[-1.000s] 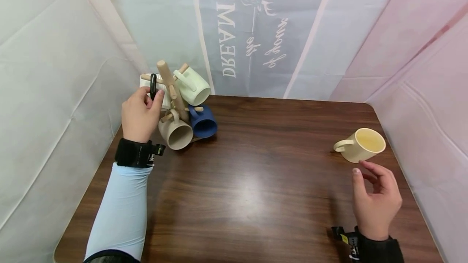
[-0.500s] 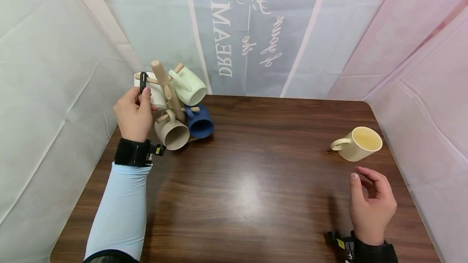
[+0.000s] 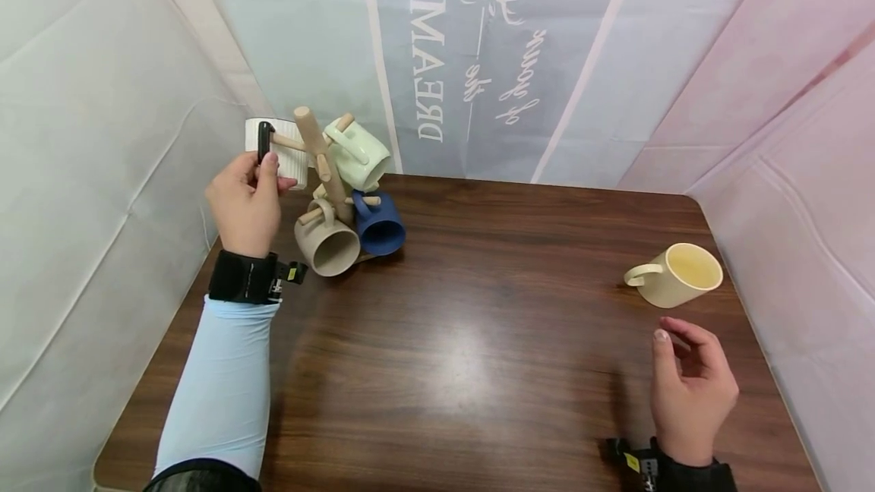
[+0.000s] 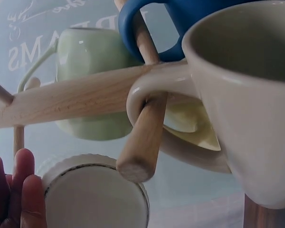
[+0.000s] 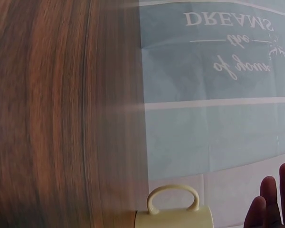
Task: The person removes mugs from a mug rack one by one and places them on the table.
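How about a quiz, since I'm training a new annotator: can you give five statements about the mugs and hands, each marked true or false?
1. The left hand pinches the black handle of the ribbed white mug. True.
2. The right hand grips the yellow mug. False: it is apart from that mug, holding nothing.
3. The beige mug's handle loops around a wooden peg. True.
4. The light-green mug stands on the table. False: it hangs on the mug tree.
5. The yellow mug stands upright. True.

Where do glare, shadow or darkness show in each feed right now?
Head view: bright glare on the tabletop, soft shadow beside the right hand; left wrist view: left hand dim, inside of the beige mug shaded; right wrist view: pale sheen on the tabletop, right hand dark.
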Available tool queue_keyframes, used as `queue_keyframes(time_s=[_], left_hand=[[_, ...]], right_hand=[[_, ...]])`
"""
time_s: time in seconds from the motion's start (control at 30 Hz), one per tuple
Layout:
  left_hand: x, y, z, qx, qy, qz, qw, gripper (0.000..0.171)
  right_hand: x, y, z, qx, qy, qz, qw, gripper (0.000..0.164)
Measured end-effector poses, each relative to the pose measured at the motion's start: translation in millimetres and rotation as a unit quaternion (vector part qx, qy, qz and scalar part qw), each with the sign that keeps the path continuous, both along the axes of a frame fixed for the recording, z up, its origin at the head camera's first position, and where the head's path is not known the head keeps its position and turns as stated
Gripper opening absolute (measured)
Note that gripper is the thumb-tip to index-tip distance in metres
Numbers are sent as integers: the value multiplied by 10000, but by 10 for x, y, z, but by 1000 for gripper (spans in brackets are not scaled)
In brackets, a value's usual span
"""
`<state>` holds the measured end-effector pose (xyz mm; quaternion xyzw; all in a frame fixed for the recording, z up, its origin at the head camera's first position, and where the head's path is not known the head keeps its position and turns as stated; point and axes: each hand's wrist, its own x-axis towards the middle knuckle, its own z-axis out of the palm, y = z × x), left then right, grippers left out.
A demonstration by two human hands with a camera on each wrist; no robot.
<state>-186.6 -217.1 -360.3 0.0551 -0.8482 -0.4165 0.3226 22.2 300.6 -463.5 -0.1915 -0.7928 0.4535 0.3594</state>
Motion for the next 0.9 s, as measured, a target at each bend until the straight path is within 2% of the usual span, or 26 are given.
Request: queue_keyframes(time_s=[0.2,0.33,0.43,0.57,0.73,0.83,0.9], left_hand=[[51,-89,12,240,-39,110,9996,40],[136,-139,14,343,183,132,9992,43],[226,-155,-10,452,564,93,9973,44],[413,-160,-97,611,1108,82,9919,39],[722,-110,-179,752,1499,200,9856,33],[922,-81,-208,786,1748,14,9815,33],[1059,-50,-231,992,1925,-264,9759,33]], right_hand=[[9,-76,2,-68,-17,148,9999,22],[18,-110,8,-91,-21,242,9997,22],[10,-135,24,-98,36,335,9994,23],[-26,-200,45,-102,92,575,9983,22],[-79,-289,45,-125,257,1029,9943,22],[-108,-325,35,-165,362,1257,9913,22],[-123,-349,34,-189,369,1408,9892,22]])
